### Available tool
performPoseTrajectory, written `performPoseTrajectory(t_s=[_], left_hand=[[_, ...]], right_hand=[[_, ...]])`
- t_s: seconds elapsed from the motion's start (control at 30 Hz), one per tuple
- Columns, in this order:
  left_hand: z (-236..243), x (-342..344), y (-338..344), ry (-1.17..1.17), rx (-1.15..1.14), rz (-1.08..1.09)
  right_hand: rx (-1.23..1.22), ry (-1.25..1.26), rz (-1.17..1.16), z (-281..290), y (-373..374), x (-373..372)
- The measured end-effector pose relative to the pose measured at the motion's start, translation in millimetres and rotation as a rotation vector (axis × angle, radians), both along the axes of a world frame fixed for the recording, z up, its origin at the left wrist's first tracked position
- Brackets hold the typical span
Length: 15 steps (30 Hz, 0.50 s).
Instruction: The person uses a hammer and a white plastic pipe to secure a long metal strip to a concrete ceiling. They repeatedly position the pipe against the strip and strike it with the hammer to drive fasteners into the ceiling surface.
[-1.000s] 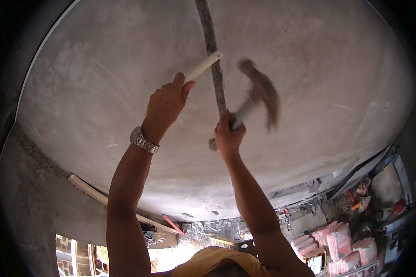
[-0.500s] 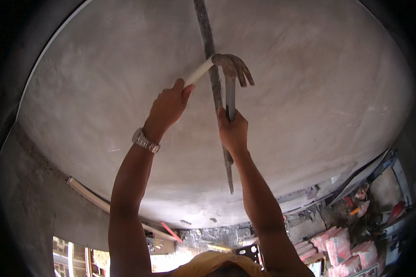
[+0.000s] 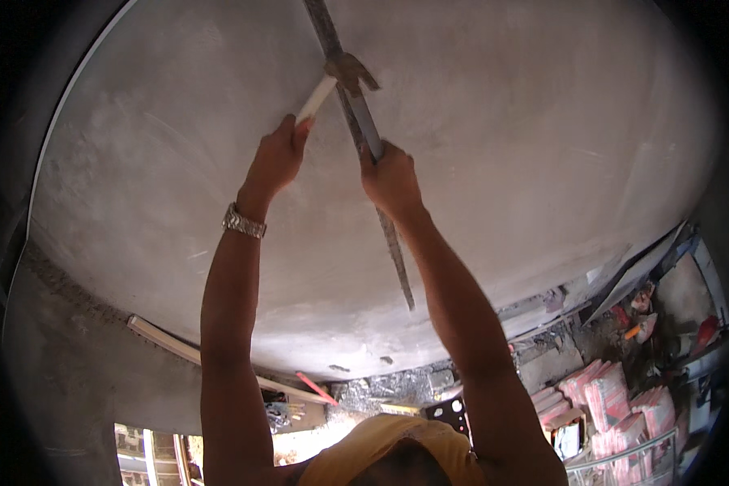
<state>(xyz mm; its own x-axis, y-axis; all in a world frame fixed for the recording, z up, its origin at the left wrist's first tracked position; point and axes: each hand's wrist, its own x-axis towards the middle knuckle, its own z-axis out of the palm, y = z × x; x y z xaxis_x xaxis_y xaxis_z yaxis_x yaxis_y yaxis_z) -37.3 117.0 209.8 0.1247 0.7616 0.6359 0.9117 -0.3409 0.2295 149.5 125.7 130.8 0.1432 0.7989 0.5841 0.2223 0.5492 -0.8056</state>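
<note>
A claw hammer (image 3: pixel 317 100) with a pale handle is gripped by my left hand (image 3: pixel 274 159), its fingers wrapped round the lower handle. My right hand (image 3: pixel 392 180) is closed round a grey metal chisel (image 3: pixel 365 123), whose lower part is hidden by the hand. The hammer's brown head overlaps the chisel's upper end; whether they touch I cannot tell. Behind both tools runs a narrow dark groove (image 3: pixel 397 257) cut in the grey plastered surface (image 3: pixel 510 162), tapering to a point beside my right forearm.
Several pink-and-white sacks (image 3: pixel 606 397) are stacked at the lower right, by a glass-like pane with a metal edge (image 3: pixel 632 449). A long pale strip (image 3: pixel 164 340) and a red stick (image 3: pixel 317 389) lie along the lower left edge. Debris (image 3: pixel 373 390) litters the ground below.
Both hands have moved up and to the left in the picture, with the hammer and chisel still in them. The chisel now leans more along the groove. The view has shifted slightly.
</note>
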Motion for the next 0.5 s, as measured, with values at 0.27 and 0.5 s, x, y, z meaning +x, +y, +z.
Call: performPoseTrajectory(t_s=[0.27,0.5], left_hand=[[19.8,28.1,-15.3,-0.641,-0.489,-0.109],[9.8,36.6,-11.3,-0.811,-0.502,-0.154]], right_hand=[[-0.170,0.328,0.322,1.7,-55.2,16.2],[-0.254,0.382,0.351,-23.8,-69.9,16.1]])
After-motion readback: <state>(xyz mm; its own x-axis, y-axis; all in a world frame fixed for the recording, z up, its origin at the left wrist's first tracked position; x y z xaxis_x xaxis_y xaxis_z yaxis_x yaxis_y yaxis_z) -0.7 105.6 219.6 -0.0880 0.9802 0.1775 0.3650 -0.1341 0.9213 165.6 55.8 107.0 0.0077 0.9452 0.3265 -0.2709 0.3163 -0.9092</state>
